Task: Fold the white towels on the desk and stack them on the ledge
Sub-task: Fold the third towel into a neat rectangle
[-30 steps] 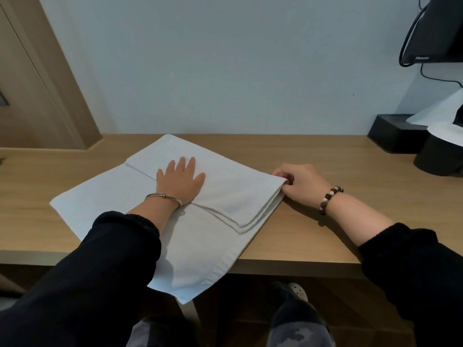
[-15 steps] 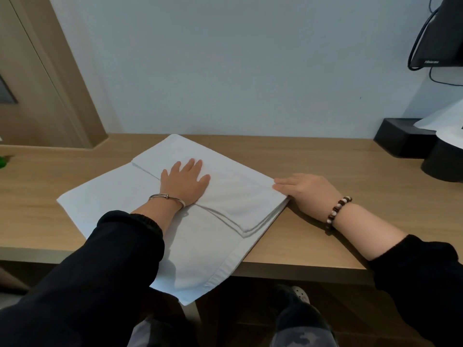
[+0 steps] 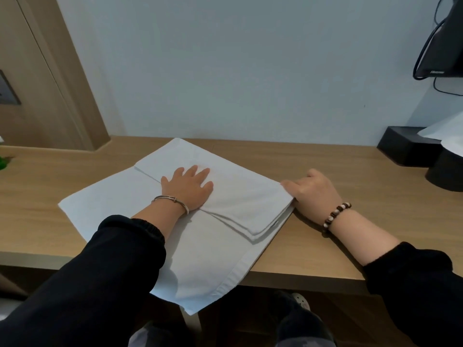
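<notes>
Head view: towel is laid half-folded on worktop, one corner hung over the near edge. Folded part is pressed by left hand, grip flat and wide; its right corner is pinched by right hand.

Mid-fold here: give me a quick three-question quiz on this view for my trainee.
1. True or false: the left hand lies flat on the folded part of the white towel.
2. The towel's near corner: A) hangs over the front edge of the desk; B) is rolled up; C) lies against the wall.
3. Which wrist wears the beaded bracelet?
Key: 1 true; 2 A; 3 the right.
</notes>
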